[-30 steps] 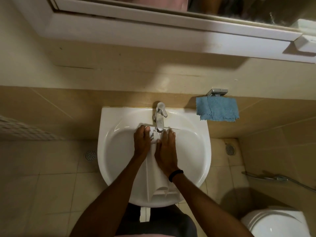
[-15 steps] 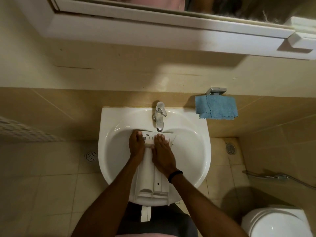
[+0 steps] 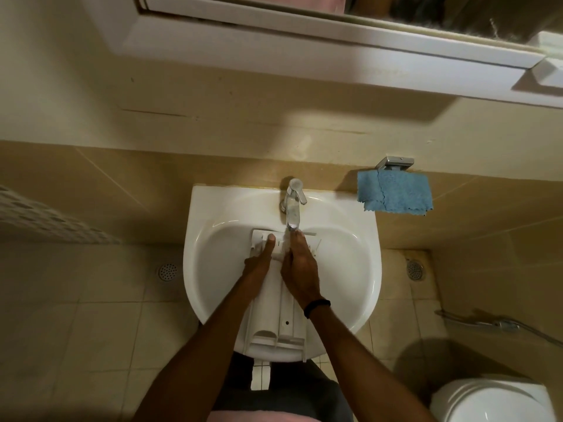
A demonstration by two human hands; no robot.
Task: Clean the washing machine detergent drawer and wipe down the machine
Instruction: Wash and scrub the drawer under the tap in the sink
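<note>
Head view: the white plastic detergent drawer (image 3: pixel 286 315), long and ribbed with moulded compartments, lies lengthwise in the glossy white sink (image 3: pixel 365 269). Its far end is under the chrome tap (image 3: pixel 293 208) and its near end over the front rim. The right hand (image 3: pixel 300 269) rests flat on it, fingers (image 3: pixel 297 242) pressed together. The left hand (image 3: pixel 259 264) lays one straight finger on it; its other fingers cannot be told.

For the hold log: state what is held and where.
The left hand holds the detergent drawer by its left edge, at the far end; the right hand only rests on top.
</note>
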